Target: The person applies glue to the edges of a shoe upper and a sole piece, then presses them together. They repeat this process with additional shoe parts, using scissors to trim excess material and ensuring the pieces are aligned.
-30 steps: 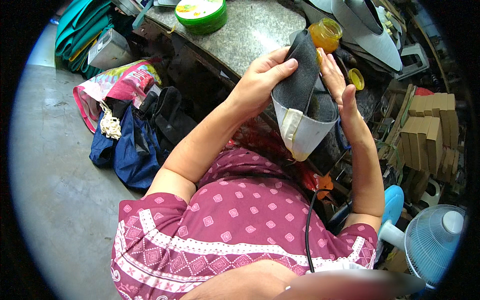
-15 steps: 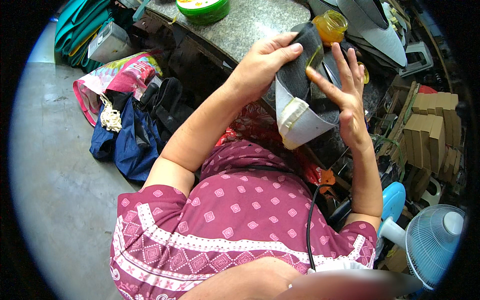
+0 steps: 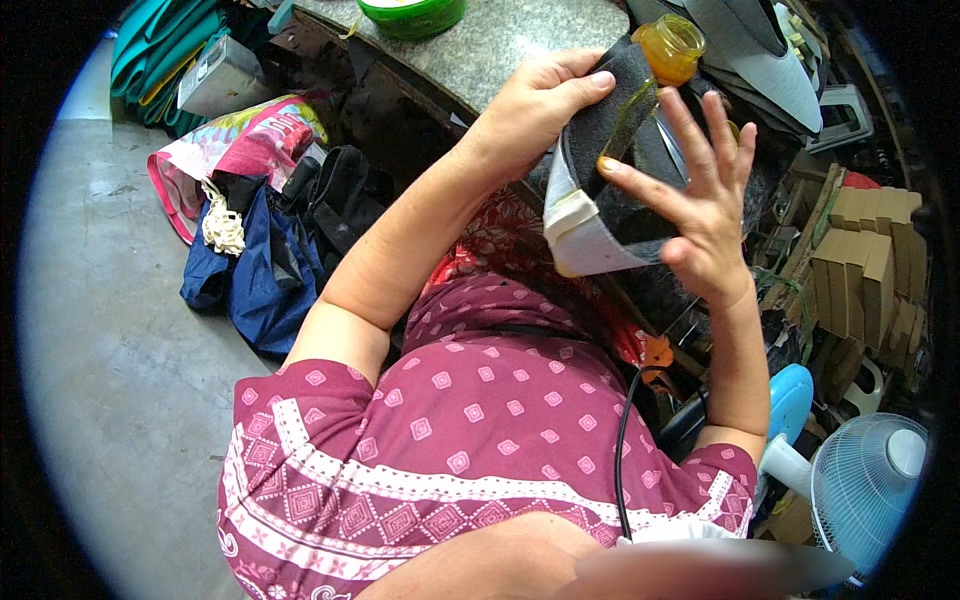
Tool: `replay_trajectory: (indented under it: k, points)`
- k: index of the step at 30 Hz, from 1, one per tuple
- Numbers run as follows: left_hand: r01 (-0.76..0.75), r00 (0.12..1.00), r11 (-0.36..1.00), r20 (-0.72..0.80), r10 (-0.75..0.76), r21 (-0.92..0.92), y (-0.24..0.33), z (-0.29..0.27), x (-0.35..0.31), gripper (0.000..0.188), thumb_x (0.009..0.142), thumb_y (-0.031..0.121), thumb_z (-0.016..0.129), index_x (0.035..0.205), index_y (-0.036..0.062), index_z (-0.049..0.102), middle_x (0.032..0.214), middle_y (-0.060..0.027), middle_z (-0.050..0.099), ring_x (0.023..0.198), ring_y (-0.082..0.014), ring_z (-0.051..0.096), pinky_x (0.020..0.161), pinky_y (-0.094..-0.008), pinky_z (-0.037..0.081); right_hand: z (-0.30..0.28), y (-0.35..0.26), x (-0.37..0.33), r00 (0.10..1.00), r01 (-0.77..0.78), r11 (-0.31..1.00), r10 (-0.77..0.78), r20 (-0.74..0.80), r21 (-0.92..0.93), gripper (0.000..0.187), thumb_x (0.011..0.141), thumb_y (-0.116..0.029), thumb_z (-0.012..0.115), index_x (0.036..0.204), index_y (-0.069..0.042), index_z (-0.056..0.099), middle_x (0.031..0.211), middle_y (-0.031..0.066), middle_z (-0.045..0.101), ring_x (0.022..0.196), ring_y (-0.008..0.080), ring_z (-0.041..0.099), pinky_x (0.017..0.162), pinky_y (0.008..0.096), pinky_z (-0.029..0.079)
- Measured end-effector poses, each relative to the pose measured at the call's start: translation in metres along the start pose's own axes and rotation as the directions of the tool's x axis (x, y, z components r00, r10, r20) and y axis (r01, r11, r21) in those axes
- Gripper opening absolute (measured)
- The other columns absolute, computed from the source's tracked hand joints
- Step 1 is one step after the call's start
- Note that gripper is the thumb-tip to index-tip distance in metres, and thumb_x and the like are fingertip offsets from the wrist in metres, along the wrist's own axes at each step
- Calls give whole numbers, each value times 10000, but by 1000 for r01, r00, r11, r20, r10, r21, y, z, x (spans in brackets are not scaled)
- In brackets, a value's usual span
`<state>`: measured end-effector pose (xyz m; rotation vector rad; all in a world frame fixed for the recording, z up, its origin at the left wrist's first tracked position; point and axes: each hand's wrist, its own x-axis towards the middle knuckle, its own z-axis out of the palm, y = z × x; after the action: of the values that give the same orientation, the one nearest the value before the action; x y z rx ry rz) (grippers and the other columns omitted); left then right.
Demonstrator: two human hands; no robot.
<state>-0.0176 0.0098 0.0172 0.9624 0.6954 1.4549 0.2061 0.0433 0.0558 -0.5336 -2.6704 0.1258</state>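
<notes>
- Cluttered workroom: speckled grey tabletop beyond the hands, smooth grey floor to the left, stacked tan cardboard pieces and a white-and-blue round fan to the right.
- The dark grey and white curled fabric piece is held in the air in front of the body, near the table edge, pale outer face toward the wearer.
- Left hand: closed in a pinch, thumb over the piece's upper left edge.
- Right hand: not gripping; fingers spread, index reaching to the dark face, its tip at the low end of a glossy yellow-amber streak. Whether it presses or just touches, cannot tell.
- Risk, uneven coat: the streak looks narrow and, if thick as it seems, could pool or run unless spread.
- Risk, stray marks: the index tip looks stained; a slip could smear the pale face.
- Risk, folding: only one edge looks pinched, so a firm push may buckle the piece and stick it to itself.
- Risk, spill: the open clear glass jar of amber substance sits just beside the piece's upper end; a swing could knock it.
</notes>
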Motion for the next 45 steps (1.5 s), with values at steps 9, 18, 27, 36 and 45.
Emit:
replay_trajectory:
  k: [9,18,27,36,45]
  points:
    - [23,1000,1000,-2,-23,-14,-1,5,5,374,1013,135,549,1348,-33,552,1193,-93,670,1010,-134,671,887,-266,549,14,20,4,990,-117,975,130,-55,186,960,860,-849,11,1340,-317,650,1645,86,246,1534,319,95,1177,563,-83]
    - [3,1000,995,24,-5,101,-3,1,11,354,1009,136,552,1324,-22,578,1170,-76,680,997,-123,667,884,-264,542,-8,-3,9,994,10,1000,-10,-106,6,844,883,-826,86,1238,-376,705,1613,50,326,1529,310,130,1188,539,-119]
    - [13,999,993,-35,-9,118,-1,0,14,357,1006,143,550,1319,-26,584,1170,-77,678,995,-131,663,899,-262,532,-4,-2,9,997,68,998,-68,-27,12,904,912,-798,59,1125,-284,772,1563,107,400,1504,302,219,1209,497,-60]
    - [21,999,994,-47,-16,103,-2,-1,16,353,1004,133,551,1317,-27,581,1144,-91,690,982,-135,677,881,-276,555,11,-9,8,998,69,996,-69,-4,-52,774,915,-790,158,1155,-345,744,1542,35,435,1503,289,223,1195,581,-72]
    - [83,996,966,5,-84,-245,-1,0,13,327,1001,94,544,1284,-66,579,1090,-117,698,915,-149,700,828,-277,587,26,25,2,966,-246,912,260,1,329,1027,865,-835,-17,1557,-174,354,1656,125,179,1536,345,79,1192,563,-60]
